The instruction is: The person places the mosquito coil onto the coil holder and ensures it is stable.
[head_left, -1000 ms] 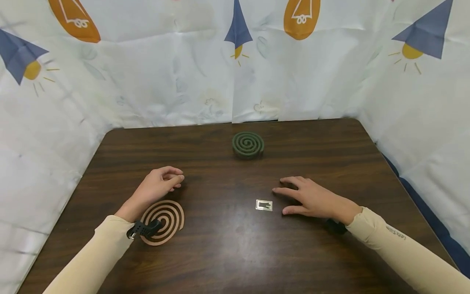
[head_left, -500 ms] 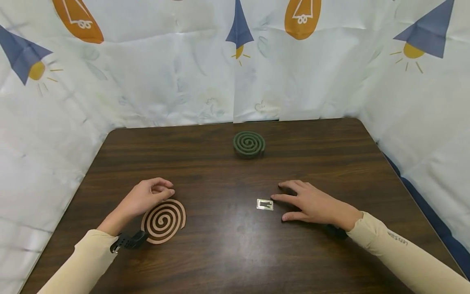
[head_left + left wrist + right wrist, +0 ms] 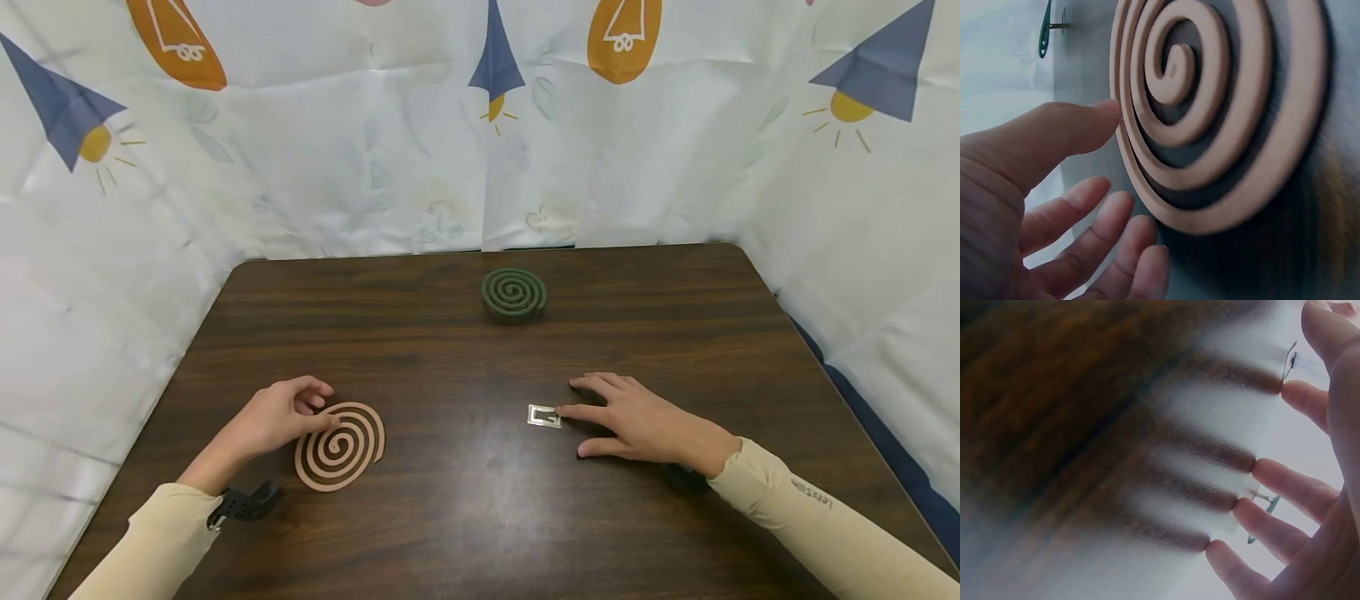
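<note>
tan spiral (image 3: 337, 447), head view: is lying front-left of green coil (image 3: 513, 292).
metal plate (image 3: 542, 423), head view: is lying in front, slightly right, of green coil.
left hand (image 3: 1035, 147), left wrist view: is reaching tan spiral, gripping nothing.
right hand (image 3: 1332, 556), right wrist view: is spreading fingers, gripping nothing.

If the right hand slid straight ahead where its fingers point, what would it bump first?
Probably the small metal plate; the right hand has its index finger at the edge, maybe touching.
</note>
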`<action>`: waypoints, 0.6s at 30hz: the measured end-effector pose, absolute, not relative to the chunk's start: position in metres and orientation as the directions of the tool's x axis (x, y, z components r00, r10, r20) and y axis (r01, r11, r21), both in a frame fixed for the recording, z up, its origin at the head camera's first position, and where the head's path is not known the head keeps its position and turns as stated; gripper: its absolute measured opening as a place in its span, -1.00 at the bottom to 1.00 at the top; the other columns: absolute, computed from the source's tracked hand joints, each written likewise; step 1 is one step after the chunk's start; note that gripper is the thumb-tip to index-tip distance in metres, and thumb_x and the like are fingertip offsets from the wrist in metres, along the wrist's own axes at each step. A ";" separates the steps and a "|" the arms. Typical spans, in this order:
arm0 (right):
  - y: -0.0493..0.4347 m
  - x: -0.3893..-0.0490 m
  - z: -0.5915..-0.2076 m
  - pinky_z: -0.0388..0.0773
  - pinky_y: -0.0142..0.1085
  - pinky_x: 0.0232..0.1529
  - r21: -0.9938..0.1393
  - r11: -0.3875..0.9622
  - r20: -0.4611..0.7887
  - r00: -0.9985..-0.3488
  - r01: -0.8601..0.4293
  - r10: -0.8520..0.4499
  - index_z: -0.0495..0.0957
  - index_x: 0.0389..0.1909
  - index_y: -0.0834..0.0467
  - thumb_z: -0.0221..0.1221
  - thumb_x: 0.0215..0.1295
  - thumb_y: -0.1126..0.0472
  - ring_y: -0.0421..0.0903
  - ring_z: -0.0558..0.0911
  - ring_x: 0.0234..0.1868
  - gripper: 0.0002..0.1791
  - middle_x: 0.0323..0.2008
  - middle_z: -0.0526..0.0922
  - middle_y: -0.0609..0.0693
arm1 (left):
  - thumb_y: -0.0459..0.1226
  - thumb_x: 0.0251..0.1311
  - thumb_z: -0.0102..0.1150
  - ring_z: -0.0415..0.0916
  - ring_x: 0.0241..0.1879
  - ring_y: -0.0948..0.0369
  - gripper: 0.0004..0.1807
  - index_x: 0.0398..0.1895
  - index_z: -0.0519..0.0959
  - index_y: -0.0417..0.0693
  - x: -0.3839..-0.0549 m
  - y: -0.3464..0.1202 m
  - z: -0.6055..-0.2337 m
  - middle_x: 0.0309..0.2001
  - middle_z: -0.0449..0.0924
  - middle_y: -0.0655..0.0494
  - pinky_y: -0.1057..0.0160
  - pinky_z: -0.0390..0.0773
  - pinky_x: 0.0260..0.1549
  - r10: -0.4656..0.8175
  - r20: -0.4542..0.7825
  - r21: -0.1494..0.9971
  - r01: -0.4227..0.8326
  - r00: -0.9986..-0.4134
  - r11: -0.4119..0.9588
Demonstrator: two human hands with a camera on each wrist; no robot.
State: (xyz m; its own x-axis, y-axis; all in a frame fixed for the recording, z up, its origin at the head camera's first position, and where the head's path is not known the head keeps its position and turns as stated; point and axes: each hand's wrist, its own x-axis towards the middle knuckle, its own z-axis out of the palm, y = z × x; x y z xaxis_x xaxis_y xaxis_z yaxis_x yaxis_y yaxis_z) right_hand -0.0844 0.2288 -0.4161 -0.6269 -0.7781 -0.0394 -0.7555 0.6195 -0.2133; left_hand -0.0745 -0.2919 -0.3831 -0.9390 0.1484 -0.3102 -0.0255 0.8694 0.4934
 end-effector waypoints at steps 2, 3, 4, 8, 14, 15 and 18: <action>0.229 -0.085 -0.417 0.44 0.27 0.36 -0.206 0.622 -0.041 -0.628 -0.756 -0.777 0.37 0.49 -0.32 0.08 0.43 -0.38 0.21 0.36 0.51 -0.34 0.51 0.36 0.11 | 0.04 0.18 0.47 0.65 -0.14 0.13 -0.36 0.17 0.58 -0.18 -0.073 -0.295 -0.383 -0.04 0.64 -0.08 0.13 0.65 -0.26 0.144 -0.323 0.473 -0.028 -0.936 0.880; 0.230 -0.085 -0.417 0.44 0.27 0.36 -0.204 0.623 -0.041 -0.629 -0.755 -0.776 0.37 0.49 -0.32 0.08 0.43 -0.38 0.21 0.36 0.51 -0.34 0.51 0.36 0.11 | 0.05 0.16 0.48 0.65 -0.16 0.13 -0.35 0.17 0.58 -0.19 -0.072 -0.296 -0.383 -0.05 0.64 -0.08 0.14 0.64 -0.28 0.139 -0.326 0.462 -0.029 -0.935 0.887; 0.230 -0.085 -0.418 0.44 0.27 0.36 -0.201 0.623 -0.042 -0.629 -0.756 -0.776 0.37 0.50 -0.33 0.07 0.43 -0.38 0.21 0.35 0.52 -0.34 0.51 0.36 0.11 | 0.06 0.15 0.49 0.64 -0.18 0.13 -0.33 0.17 0.57 -0.20 -0.071 -0.297 -0.383 -0.06 0.65 -0.08 0.13 0.63 -0.28 0.136 -0.328 0.448 -0.027 -0.935 0.894; 0.230 -0.085 -0.419 0.43 0.27 0.37 -0.189 0.626 -0.041 -0.631 -0.756 -0.774 0.35 0.50 -0.35 0.06 0.43 -0.40 0.22 0.34 0.52 -0.34 0.51 0.36 0.10 | 0.13 0.08 0.52 0.58 -0.24 0.13 -0.20 0.21 0.50 -0.23 -0.069 -0.300 -0.385 -0.13 0.63 -0.06 0.11 0.61 -0.29 0.126 -0.343 0.403 -0.025 -0.931 0.915; 0.231 -0.084 -0.419 0.44 0.26 0.37 -0.180 0.623 -0.031 -0.629 -0.761 -0.777 0.35 0.51 -0.33 0.06 0.43 -0.39 0.22 0.34 0.53 -0.33 0.52 0.35 0.12 | 0.16 0.02 0.55 0.52 -0.32 0.16 -0.13 0.20 0.44 -0.24 -0.067 -0.297 -0.385 -0.22 0.62 0.01 0.18 0.53 -0.35 0.110 -0.370 0.389 -0.046 -0.923 0.920; 0.231 -0.084 -0.419 0.44 0.26 0.37 -0.180 0.623 -0.031 -0.629 -0.761 -0.777 0.35 0.51 -0.32 0.06 0.43 -0.39 0.22 0.34 0.53 -0.33 0.53 0.35 0.12 | 0.16 0.01 0.56 0.52 -0.33 0.16 -0.14 0.18 0.45 -0.23 -0.067 -0.296 -0.385 -0.23 0.62 0.02 0.19 0.52 -0.36 0.103 -0.373 0.389 -0.055 -0.922 0.920; 0.231 -0.084 -0.419 0.44 0.26 0.36 -0.182 0.621 -0.030 -0.627 -0.762 -0.778 0.36 0.50 -0.31 0.06 0.43 -0.39 0.22 0.34 0.53 -0.33 0.53 0.35 0.12 | 0.15 0.00 0.57 0.50 -0.34 0.16 -0.18 0.12 0.47 -0.23 -0.066 -0.294 -0.385 -0.24 0.61 0.02 0.21 0.50 -0.38 0.080 -0.382 0.390 -0.082 -0.921 0.917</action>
